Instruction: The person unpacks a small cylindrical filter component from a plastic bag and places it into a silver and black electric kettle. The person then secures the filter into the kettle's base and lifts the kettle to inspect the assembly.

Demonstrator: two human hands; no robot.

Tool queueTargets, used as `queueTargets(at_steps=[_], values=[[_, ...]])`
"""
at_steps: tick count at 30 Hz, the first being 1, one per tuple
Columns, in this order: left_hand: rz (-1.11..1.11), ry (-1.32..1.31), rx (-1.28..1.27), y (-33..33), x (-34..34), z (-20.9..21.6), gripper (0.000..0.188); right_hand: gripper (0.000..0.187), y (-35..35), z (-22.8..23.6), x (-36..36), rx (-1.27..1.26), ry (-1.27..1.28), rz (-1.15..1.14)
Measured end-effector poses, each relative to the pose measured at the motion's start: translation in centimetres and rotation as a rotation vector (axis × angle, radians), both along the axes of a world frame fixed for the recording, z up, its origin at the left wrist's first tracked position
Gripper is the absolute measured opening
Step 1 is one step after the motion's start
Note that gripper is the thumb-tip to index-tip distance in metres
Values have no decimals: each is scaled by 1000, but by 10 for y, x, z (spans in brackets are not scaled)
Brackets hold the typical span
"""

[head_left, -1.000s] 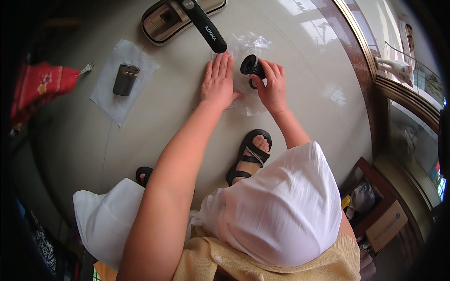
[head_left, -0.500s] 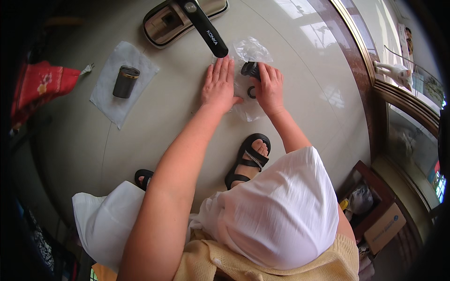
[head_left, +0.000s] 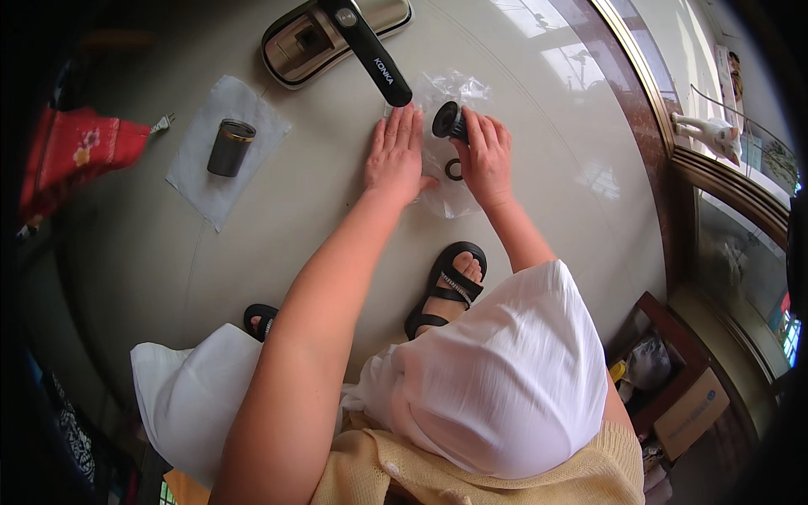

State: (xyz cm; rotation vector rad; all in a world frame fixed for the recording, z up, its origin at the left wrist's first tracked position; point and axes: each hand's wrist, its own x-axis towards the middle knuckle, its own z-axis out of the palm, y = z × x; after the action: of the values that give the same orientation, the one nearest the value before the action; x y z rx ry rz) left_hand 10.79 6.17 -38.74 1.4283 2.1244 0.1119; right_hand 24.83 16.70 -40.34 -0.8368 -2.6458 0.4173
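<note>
Two bare hands work over a clear plastic bag (head_left: pixel 444 199) on the pale tiled floor (head_left: pixel 551 181). The left hand (head_left: pixel 393 162) lies palm down at the bag's left edge, its grip open, fingers pointing far and thumb out to the right; whether it touches the black handle (head_left: pixel 379 67) just beyond its fingertips, I cannot tell. To its right, the right hand (head_left: pixel 488 160) has its grip closed on a black round part (head_left: pixel 447 120), held tilted over the bag with its wide rim facing left. Just beside that hand, on the near side of the part, is a dark ring (head_left: pixel 447 171); whether it lies on or inside the bag is unclear. On the far side, the handle crosses a glossy bronze body (head_left: pixel 296 57). Well to the left, a dark cylinder (head_left: pixel 227 151) with a gold band rests on a whitish sheet (head_left: pixel 200 185), near a white plug (head_left: pixel 162 124) and red cloth (head_left: pixel 80 160).
</note>
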Motion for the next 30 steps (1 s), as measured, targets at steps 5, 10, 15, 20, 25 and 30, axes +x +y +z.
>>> queueTargets(at_steps=[5, 10, 15, 20, 25, 30], values=[[-3, 19, -25, 0, -3, 1, 118, 58, 8, 10, -3, 31, 79, 13], [-7, 6, -74, -6, 2, 2, 120, 45, -3, 4, 13, -52, 4, -1], [8, 19, -55, -5, 1, 0, 120, 39, -5, 19, 12, -282, -20, 15], [4, 9, -70, -4, 1, 1, 120, 49, -8, 30, 10, -397, 109, -11], [11, -12, -73, 0, 3, 4, 120, 57, -3, 13, 7, -140, 88, -9], [10, -4, -42, -5, 0, -1, 119, 56, -2, 29, -8, -61, 192, -79]])
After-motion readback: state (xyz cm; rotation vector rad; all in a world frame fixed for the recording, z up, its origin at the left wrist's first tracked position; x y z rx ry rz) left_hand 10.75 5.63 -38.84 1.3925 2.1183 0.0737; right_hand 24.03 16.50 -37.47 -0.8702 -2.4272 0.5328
